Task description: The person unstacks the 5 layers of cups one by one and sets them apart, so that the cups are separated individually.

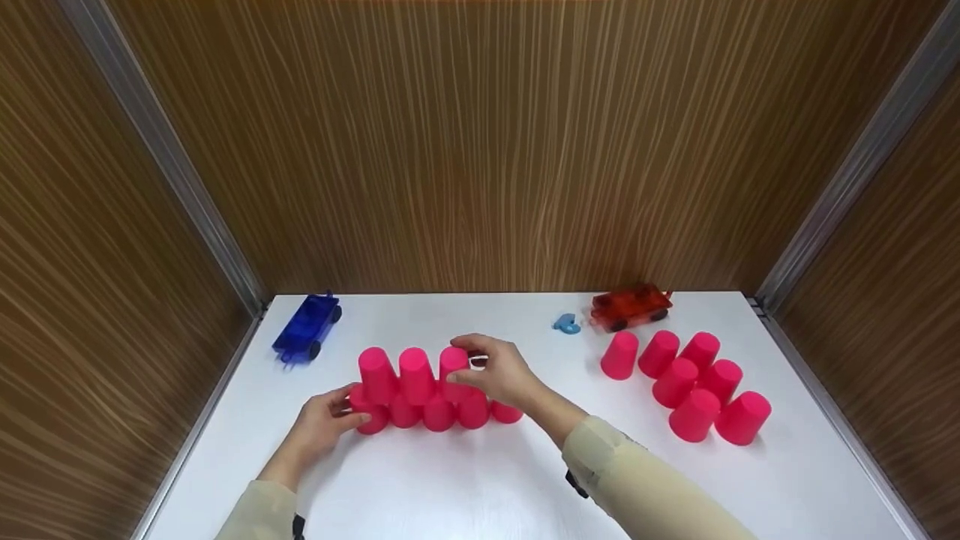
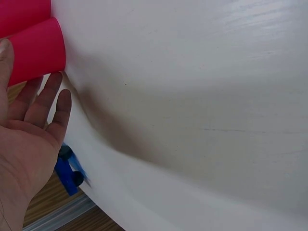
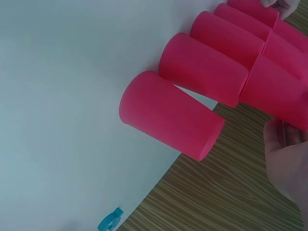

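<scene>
Upside-down pink cups stand in a row on the white table, with three more on top of them. My right hand (image 1: 506, 371) holds the right-hand upper cup (image 1: 453, 365) between thumb and fingers, and that cup sits over the lower row. At the left end, my left hand (image 1: 319, 427) has its thumb in front of the end lower cup (image 1: 369, 414) and its fingers behind. In the left wrist view, the thumb lies on this cup (image 2: 38, 50). The right wrist view shows the right end lower cup (image 3: 168, 115) slightly apart from its neighbour.
Several more upside-down pink cups (image 1: 694, 415) stand in a group on the right. A blue toy car base (image 1: 307, 328) lies at the back left. At the back right are a red toy car base (image 1: 631, 306) and a small light-blue piece (image 1: 566, 324). Wood-patterned panels (image 1: 480, 150) enclose the table.
</scene>
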`<action>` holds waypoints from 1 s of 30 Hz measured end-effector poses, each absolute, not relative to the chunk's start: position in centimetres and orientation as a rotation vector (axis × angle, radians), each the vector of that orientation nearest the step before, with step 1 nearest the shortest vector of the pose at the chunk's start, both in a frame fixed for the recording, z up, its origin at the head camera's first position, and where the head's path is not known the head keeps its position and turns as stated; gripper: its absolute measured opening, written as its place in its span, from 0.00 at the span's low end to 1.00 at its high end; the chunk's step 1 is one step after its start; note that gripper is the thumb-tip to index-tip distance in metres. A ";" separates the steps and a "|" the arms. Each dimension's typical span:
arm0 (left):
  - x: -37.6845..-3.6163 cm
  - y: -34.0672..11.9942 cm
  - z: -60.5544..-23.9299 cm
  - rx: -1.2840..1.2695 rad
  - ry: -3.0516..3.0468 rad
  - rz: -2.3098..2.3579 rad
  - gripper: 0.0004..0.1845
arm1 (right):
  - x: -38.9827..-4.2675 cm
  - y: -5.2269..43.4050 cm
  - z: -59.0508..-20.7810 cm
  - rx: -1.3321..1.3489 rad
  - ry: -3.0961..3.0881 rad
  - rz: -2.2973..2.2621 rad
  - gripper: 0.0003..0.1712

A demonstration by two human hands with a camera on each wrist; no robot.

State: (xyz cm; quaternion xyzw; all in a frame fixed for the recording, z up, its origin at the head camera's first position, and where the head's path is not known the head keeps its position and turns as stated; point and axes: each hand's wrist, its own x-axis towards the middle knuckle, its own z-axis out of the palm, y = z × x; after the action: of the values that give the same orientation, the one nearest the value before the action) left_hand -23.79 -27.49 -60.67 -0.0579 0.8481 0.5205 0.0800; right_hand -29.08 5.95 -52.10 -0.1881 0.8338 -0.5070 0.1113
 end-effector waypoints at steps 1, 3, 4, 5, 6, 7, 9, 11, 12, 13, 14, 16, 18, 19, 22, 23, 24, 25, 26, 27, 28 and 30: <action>-23.8 -27.5 -60.7 -0.172 2.535 1.556 0.37 | -29.1 6.1 -51.9 -0.544 2.442 -1.500 0.35; -23.9 -27.5 -60.6 -0.177 2.535 1.561 0.37 | -29.1 6.6 -51.5 -0.532 2.432 -1.522 0.36; -23.9 -27.5 -60.6 -0.178 2.535 1.565 0.37 | -29.2 6.9 -51.3 -0.530 2.429 -1.531 0.36; -23.9 -27.5 -60.6 -0.183 2.535 1.567 0.36 | -29.3 7.3 -51.0 -0.527 2.426 -1.537 0.36; -24.0 -27.5 -60.6 -0.185 2.537 1.569 0.36 | -29.3 7.7 -50.8 -0.531 2.425 -1.543 0.36; -24.0 -27.6 -60.6 -0.181 2.537 1.575 0.36 | -29.4 8.1 -50.5 -0.533 2.424 -1.547 0.36; -24.0 -27.6 -60.6 -0.185 2.529 1.581 0.37 | -29.5 8.9 -50.0 -0.535 2.427 -1.548 0.36; -24.0 -27.6 -60.6 -0.185 2.523 1.573 0.37 | -29.6 10.0 -49.4 -0.533 2.429 -1.551 0.36; -24.0 -27.7 -60.6 -0.179 2.522 1.567 0.38 | -29.6 10.6 -49.2 -0.533 2.433 -1.550 0.36; -23.9 -27.7 -60.6 -0.176 2.522 1.561 0.38 | -29.6 11.1 -49.0 -0.535 2.438 -1.549 0.36; -23.9 -27.8 -60.6 -0.182 2.520 1.557 0.38 | -29.6 11.8 -48.7 -0.544 2.443 -1.550 0.35; -23.8 -27.8 -60.6 -0.179 2.527 1.547 0.38 | -29.6 13.1 -48.2 -0.550 2.462 -1.543 0.35; -23.8 -27.8 -60.6 -0.167 2.534 1.545 0.37 | -29.6 14.6 -47.8 -0.549 2.484 -1.536 0.35; -23.7 -27.7 -60.5 -0.169 2.537 1.545 0.37 | -29.6 15.4 -47.6 -0.544 2.497 -1.530 0.35; -23.7 -27.6 -60.5 -0.168 2.537 1.542 0.37 | -29.6 17.9 -47.1 -0.518 2.543 -1.504 0.36; -23.7 -27.5 -60.5 -0.174 2.535 1.545 0.37 | -29.6 18.7 -47.0 -0.511 2.550 -1.499 0.36; -23.7 -27.5 -60.5 -0.173 2.536 1.544 0.37 | -29.5 19.5 -47.0 -0.497 2.556 -1.493 0.36; -23.7 -27.4 -60.5 -0.182 2.534 1.545 0.37 | -29.5 20.3 -46.9 -0.486 2.561 -1.486 0.36; -23.7 -27.4 -60.5 -0.180 2.532 1.545 0.37 | -29.4 21.1 -46.9 -0.475 2.563 -1.481 0.37; -23.8 -27.3 -60.6 -0.185 2.529 1.546 0.37 | -29.4 21.8 -46.9 -0.457 2.563 -1.476 0.37; -23.8 -27.3 -60.6 -0.182 2.530 1.548 0.37 | -29.4 22.6 -46.9 -0.436 2.565 -1.468 0.38; -23.8 -27.2 -60.6 -0.183 2.528 1.551 0.38 | -29.3 23.9 -47.1 -0.389 2.571 -1.449 0.40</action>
State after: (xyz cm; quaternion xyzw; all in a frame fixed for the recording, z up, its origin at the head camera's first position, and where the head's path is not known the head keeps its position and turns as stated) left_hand -23.83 -27.17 -60.59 -0.0615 0.8477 0.5200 0.0848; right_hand -29.35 23.88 -47.07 -0.1301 0.8608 -0.4851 0.0826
